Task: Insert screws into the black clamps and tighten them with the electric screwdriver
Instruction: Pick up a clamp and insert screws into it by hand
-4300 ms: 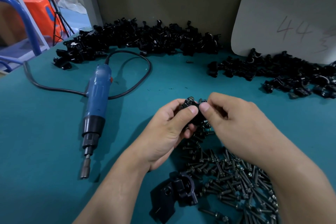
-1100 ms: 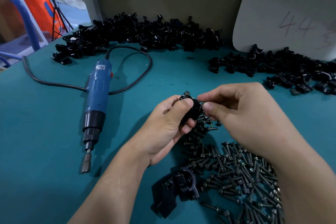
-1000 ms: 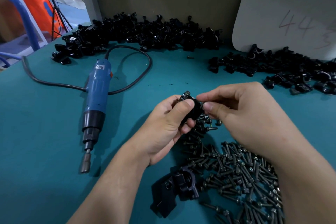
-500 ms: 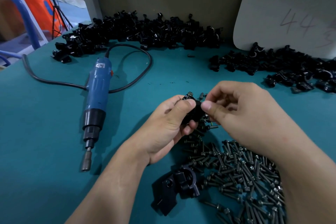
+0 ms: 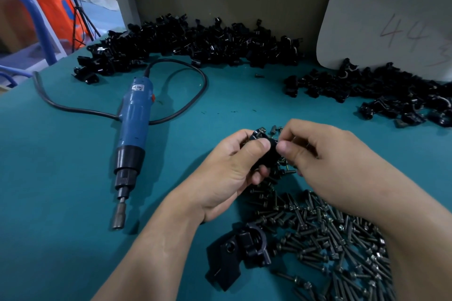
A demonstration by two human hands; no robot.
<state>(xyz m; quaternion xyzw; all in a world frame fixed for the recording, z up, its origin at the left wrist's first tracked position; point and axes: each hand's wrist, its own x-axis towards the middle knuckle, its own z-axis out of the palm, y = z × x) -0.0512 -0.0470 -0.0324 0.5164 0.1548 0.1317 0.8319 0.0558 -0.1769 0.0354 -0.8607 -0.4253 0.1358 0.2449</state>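
My left hand [image 5: 227, 173] grips a small black clamp [image 5: 265, 151] above the teal table, thumb pressed on its top. One screw head shows at the clamp's upper left. My right hand [image 5: 325, 161] pinches a small dark screw [image 5: 274, 129] between thumb and forefinger at the clamp's upper right edge. A heap of loose dark screws [image 5: 325, 234] lies below and right of my hands. The blue electric screwdriver [image 5: 133, 137] lies untouched on the table to the left, bit pointing toward me.
A long pile of black clamps [image 5: 195, 41] runs along the back wall, and another pile [image 5: 381, 90] lies at the right under a white board [image 5: 391, 22]. A black fixture block [image 5: 234, 256] sits near the front edge. The screwdriver's cord [image 5: 186, 95] loops behind it.
My right hand has shifted slightly at the clamp's top edge, its fingers working the screw. The left hand keeps its hold and the screwdriver has not moved.
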